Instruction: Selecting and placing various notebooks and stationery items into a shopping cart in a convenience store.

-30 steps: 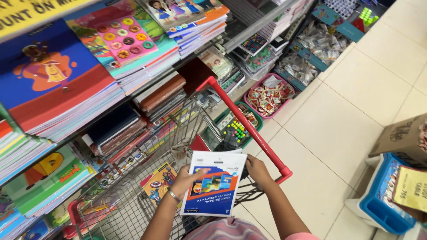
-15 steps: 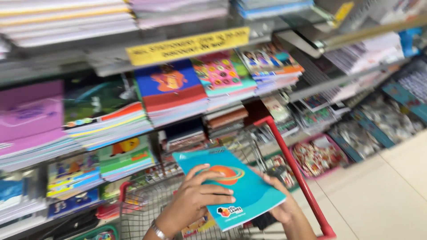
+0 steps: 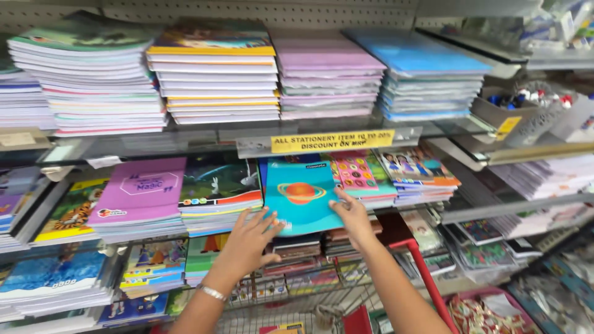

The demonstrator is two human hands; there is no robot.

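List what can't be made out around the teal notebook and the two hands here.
- Stack under the teal planet-cover notebook, head view: hidden by the notebook itself.
- Right hand thumb: behind the notebook's edge.
- Left hand palm: faces away, so the contact is unseen.
- Red-handled wire shopping cart: cut off by the bottom edge, contents unclear.
- Yellow shelf sign: partly motion-blurred.
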